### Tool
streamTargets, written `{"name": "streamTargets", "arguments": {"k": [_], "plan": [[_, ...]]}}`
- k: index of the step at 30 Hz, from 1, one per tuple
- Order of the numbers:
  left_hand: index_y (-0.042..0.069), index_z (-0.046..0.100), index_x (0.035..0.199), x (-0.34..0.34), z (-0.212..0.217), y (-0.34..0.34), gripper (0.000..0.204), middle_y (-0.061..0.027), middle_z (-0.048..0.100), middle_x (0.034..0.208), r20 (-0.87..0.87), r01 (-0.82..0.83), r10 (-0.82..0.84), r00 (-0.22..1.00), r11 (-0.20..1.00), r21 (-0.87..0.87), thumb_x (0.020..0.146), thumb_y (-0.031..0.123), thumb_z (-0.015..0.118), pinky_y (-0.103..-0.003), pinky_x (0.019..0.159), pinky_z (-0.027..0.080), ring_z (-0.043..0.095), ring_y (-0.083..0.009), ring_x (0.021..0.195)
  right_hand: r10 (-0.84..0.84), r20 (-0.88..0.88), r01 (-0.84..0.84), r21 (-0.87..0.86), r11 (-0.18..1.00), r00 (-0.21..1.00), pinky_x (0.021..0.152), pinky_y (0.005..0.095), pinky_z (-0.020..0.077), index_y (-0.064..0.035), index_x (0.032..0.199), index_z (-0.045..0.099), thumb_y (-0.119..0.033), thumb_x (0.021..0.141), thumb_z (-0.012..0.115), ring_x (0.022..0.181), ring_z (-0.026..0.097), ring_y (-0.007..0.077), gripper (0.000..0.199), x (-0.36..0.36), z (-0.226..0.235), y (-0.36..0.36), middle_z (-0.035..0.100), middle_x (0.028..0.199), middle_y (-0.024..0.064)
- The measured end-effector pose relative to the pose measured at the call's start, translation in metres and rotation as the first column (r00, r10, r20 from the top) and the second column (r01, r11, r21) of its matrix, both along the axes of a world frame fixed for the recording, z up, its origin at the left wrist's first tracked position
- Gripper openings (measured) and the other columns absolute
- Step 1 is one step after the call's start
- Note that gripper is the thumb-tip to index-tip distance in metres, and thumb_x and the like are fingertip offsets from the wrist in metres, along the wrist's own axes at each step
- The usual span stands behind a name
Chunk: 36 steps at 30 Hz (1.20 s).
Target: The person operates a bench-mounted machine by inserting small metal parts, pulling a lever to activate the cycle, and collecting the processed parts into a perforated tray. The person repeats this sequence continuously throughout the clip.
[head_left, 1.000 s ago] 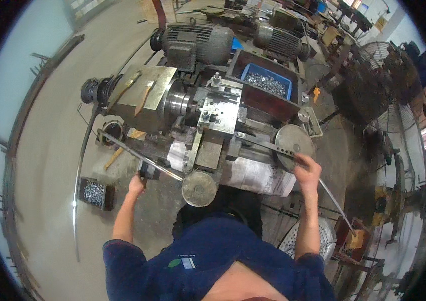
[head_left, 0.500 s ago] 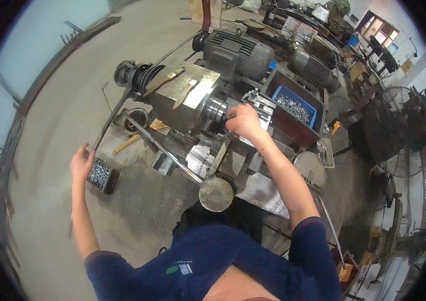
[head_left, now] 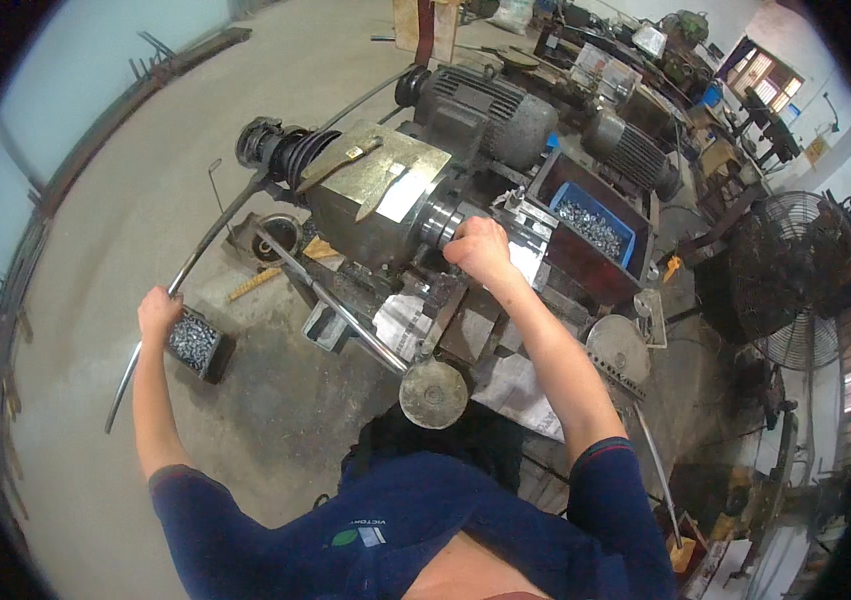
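Handwheel (head_left: 433, 393): round, dull metal disc, nearest the body, at the machine's front edge, untouched.
Left hand (head_left: 157, 310): down at the small black box (head_left: 195, 343) of shiny little metal parts on the floor; fingers curled at its far rim, but whether they pinch anything is hidden.
Long lever (head_left: 330, 305): a grey bar slanting from the machine toward the handwheel.
Right hand (head_left: 480, 250): closed into a fist against the lathe (head_left: 385, 190) by its chuck; what it grips is covered by the knuckles.
Blue tray (head_left: 593, 225): behind the hand, heaped with silvery pieces.
Motors (head_left: 490, 105): grey, further back.
Fan (head_left: 795, 270): far right, partly cut off.
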<state>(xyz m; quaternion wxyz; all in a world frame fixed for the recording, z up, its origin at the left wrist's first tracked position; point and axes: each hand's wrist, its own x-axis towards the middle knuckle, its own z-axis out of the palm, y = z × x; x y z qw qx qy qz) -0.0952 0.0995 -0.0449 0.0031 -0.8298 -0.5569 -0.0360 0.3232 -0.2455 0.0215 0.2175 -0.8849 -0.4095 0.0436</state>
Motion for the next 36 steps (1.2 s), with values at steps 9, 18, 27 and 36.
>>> {"name": "streamTargets", "arguments": {"k": [9, 18, 27, 36], "plan": [[0.006, 0.064, 0.088, 0.014, 0.006, -0.049, 0.033, -0.0187, 0.064, 0.084, 0.026, -0.05, 0.05, 0.998, 0.999, -0.022, 0.069, 0.033, 0.058, -0.044, 0.073, 0.048, 0.061, -0.0351, 0.083, -0.017, -0.01, 0.017, 0.006, 1.0, 1.0, 0.071, 0.0388, 0.05, -0.0011, 0.066, 0.066, -0.021, 0.052, 0.061, 0.074, 0.062, 0.0357, 0.025, 0.004, 0.004, -0.002, 0.062, 0.071, 0.022], [0.006, 0.061, 0.095, 0.013, -0.002, -0.105, 0.042, -0.02, 0.062, 0.092, 0.209, -0.106, 0.145, 0.967, 0.977, -0.186, 0.067, 0.036, 0.062, -0.045, 0.077, 0.046, 0.059, -0.0375, 0.088, 0.068, 0.113, -0.069, 0.011, 0.998, 0.991, 0.07, 0.0417, 0.048, -0.0007, 0.067, 0.065, -0.021, 0.052, 0.058, 0.074, 0.061, 0.0365, 0.026, 0.005, -0.007, 0.005, 0.062, 0.072, 0.0217], [-0.006, 0.058, 0.075, 0.036, 0.005, -0.079, 0.027, -0.0138, 0.056, 0.058, 0.355, 0.288, -0.14, 0.924, 0.865, -0.41, 0.067, 0.019, 0.066, -0.038, 0.055, 0.046, 0.057, -0.0228, 0.056, 0.008, 0.131, -0.019, 0.08, 0.997, 0.991, 0.067, 0.0411, 0.0466, -0.0042, 0.057, 0.064, -0.024, 0.05, 0.06, 0.075, 0.059, 0.0355, 0.021, 0.022, 0.006, -0.032, 0.062, 0.07, 0.0174], [-0.008, 0.059, 0.084, 0.052, -0.013, -0.071, 0.019, -0.0083, 0.055, 0.053, 0.692, 0.456, 0.089, 0.716, 0.692, -0.56, 0.073, 0.008, 0.058, -0.027, 0.042, 0.044, 0.054, -0.0165, 0.042, -0.236, 0.176, 0.215, 0.132, 0.968, 0.956, 0.078, 0.0382, 0.0474, -0.007, 0.071, 0.07, -0.023, 0.051, 0.058, 0.08, 0.059, 0.0349, 0.028, 0.128, 0.012, -0.154, 0.063, 0.077, 0.019]]}}
